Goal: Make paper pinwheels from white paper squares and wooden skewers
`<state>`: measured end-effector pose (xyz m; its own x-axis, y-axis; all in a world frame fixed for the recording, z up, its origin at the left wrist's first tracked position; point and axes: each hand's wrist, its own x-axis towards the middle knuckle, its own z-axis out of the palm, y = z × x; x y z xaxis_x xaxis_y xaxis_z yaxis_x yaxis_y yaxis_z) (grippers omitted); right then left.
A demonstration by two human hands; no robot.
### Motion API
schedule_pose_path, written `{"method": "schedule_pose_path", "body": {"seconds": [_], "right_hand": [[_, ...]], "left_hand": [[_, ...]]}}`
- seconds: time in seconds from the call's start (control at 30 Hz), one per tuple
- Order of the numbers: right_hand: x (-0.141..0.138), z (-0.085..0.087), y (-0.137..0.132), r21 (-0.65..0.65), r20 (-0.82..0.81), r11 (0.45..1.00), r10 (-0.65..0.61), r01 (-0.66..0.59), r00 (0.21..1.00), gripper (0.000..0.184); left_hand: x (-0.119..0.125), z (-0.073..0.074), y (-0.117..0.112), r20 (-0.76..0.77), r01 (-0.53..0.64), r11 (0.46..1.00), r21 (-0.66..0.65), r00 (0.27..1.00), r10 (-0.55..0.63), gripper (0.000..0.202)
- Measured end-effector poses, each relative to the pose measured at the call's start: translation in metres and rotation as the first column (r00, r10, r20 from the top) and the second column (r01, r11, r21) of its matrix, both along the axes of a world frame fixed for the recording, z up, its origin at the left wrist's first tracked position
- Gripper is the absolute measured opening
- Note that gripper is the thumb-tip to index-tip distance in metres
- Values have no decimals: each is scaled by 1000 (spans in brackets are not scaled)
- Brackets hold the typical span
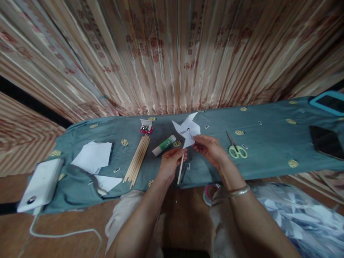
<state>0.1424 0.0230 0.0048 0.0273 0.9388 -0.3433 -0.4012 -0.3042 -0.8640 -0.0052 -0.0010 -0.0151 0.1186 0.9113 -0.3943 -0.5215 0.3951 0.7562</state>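
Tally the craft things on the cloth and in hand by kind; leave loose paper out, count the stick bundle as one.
Pinwheel, held by left hand and right hand: 1
Glue stick: 1
Scissors: 1
Pin box: 1
Stick bundle: 1
Total: 5

Before us on the table [268, 143], the pinwheel [187, 130] is at the middle. Left of it lie the glue stick [163, 145], then the sticks [137, 159], then the paper [92, 156]; the pin box [146, 127] sits behind the sticks. Right of it lie the scissors [236, 148].

Both hands [172, 163] [211, 148] hold a white paper pinwheel [187, 130].
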Motion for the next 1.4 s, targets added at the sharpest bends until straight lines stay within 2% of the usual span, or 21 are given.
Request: {"method": "schedule_pose_path", "body": {"seconds": [0.33, 0.43, 0.63, 0.73, 1.03, 1.4], "right_hand": [[7, 2, -3, 19, 124, 997, 70, -72, 990, 38], [17, 2, -2, 69, 127, 998, -2, -7, 992, 35], [24, -2, 3, 144, 140, 968, -227, 207, 964, 33], [22, -4, 5, 151, 146, 956, -275, 253, 950, 33], [19, -3, 6, 102, 26, 987, -128, 125, 991, 33], [15, -4, 4, 79, 16, 992, -100, 99, 995, 32]], "left_hand": [[-3, -1, 1, -21, -14, 1000, 3, 1000, 14, 38], [-3, -1, 1, -22, -19, 1000, 0, 1000, 19, 36], [-2, 0, 0, -28, 14, 1000, -9, 999, -14, 37], [-2, 1, 0, -27, 37, 999, -14, 999, -37, 37], [0, 0, -3, -12, 71, 997, -21, 997, -72, 40], [0, -3, -2, -18, 74, 997, -20, 997, -74, 38]]}}
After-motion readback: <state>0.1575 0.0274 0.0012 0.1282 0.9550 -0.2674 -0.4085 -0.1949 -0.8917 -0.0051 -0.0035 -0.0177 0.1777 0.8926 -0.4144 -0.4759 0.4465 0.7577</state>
